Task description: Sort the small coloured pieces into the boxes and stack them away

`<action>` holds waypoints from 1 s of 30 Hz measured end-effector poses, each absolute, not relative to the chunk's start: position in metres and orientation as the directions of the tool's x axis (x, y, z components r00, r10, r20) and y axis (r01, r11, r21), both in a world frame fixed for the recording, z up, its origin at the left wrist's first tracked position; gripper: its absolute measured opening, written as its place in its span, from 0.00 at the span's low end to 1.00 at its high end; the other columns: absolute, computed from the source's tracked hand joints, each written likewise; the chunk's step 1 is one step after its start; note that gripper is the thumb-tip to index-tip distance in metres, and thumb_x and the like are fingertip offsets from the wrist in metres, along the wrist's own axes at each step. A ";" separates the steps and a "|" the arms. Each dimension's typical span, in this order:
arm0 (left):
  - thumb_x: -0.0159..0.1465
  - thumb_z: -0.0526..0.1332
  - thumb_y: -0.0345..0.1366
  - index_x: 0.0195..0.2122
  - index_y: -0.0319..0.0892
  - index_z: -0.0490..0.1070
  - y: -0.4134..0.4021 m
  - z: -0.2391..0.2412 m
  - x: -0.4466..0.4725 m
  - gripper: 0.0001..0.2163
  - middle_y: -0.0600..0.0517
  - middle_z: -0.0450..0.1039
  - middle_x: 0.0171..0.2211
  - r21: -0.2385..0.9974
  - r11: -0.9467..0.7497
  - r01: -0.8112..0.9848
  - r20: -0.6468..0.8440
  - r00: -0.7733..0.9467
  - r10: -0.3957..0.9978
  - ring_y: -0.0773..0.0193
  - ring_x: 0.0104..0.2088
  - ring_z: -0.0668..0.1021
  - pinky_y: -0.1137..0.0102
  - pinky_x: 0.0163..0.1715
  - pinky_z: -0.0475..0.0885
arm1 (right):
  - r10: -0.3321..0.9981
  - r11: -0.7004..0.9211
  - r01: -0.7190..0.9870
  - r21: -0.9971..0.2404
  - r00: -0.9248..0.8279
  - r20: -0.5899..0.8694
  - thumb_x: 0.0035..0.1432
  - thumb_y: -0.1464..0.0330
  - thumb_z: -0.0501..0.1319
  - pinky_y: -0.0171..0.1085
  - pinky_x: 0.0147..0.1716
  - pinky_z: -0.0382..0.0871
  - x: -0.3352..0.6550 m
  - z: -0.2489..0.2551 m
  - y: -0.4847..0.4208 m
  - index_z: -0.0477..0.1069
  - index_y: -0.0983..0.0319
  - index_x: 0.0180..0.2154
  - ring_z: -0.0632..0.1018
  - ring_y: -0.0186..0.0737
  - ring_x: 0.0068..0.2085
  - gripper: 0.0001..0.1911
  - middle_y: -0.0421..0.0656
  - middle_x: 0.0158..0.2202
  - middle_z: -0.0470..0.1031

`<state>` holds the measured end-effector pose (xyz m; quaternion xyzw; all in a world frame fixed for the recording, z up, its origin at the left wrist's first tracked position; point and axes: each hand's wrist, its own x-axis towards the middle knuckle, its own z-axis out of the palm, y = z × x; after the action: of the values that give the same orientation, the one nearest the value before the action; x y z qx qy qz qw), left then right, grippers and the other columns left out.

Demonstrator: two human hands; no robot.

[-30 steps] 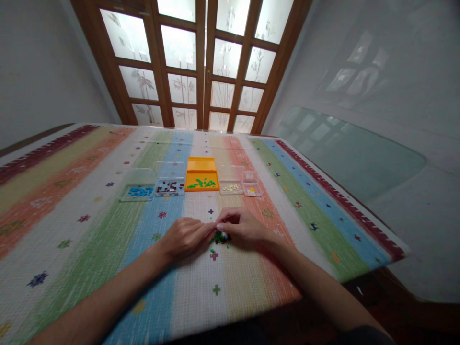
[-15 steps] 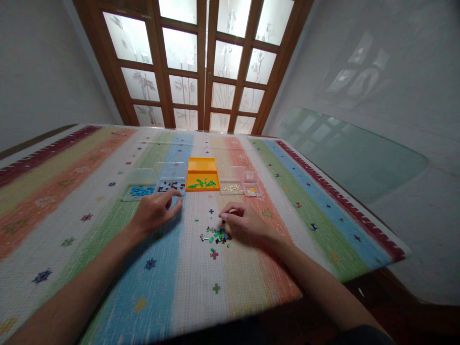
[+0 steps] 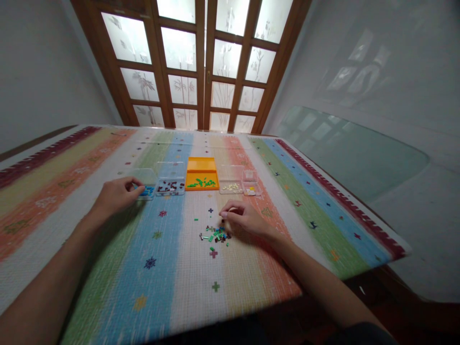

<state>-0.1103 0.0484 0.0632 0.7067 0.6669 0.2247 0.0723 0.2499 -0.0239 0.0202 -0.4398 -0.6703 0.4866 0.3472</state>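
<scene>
Left hand [image 3: 118, 195] leftward, grip unclear

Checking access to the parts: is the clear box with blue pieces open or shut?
The clear box is open: its lid stands raised behind the blue pieces by the left hand.

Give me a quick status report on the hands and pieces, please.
Left hand at the blue pieces, partly hiding them; contact unclear. Right hand beside the mixed pile, curled; whether it holds anything, unclear. No other obstruction seen.
</scene>
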 end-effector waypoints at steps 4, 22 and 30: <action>0.55 0.60 0.42 0.31 0.38 0.77 0.049 0.064 -0.112 0.12 0.57 0.66 0.17 0.405 -0.058 0.913 0.170 -0.013 0.985 0.63 0.24 0.71 0.72 0.27 0.60 | 0.929 0.122 0.255 -0.959 -0.370 0.020 0.57 0.61 0.65 0.37 0.34 0.69 0.250 0.019 -0.024 0.75 0.61 0.33 0.76 0.35 0.32 0.09 0.42 0.31 0.77; 0.58 0.54 0.43 0.30 0.38 0.77 0.049 0.062 -0.115 0.16 0.50 0.76 0.27 0.359 -0.114 0.926 0.206 0.041 0.978 0.59 0.30 0.74 0.70 0.31 0.63 | 0.919 0.212 0.337 -0.917 -0.387 0.070 0.58 0.63 0.63 0.36 0.33 0.67 0.250 0.017 -0.023 0.75 0.62 0.33 0.75 0.35 0.32 0.08 0.43 0.32 0.77; 0.58 0.52 0.44 0.26 0.40 0.72 0.042 0.064 -0.109 0.15 0.55 0.68 0.19 0.392 -0.329 0.859 0.213 0.263 0.941 0.65 0.23 0.69 0.71 0.30 0.60 | 0.879 0.322 0.511 -0.797 -0.474 0.051 0.47 0.78 0.64 0.32 0.28 0.62 0.252 0.013 -0.025 0.78 0.64 0.35 0.68 0.29 0.26 0.11 0.37 0.27 0.71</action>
<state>-0.1086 0.0416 0.0635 0.7884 0.5710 0.2067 0.0987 0.2520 -0.0255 0.0126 -0.4490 -0.7741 0.3710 0.2481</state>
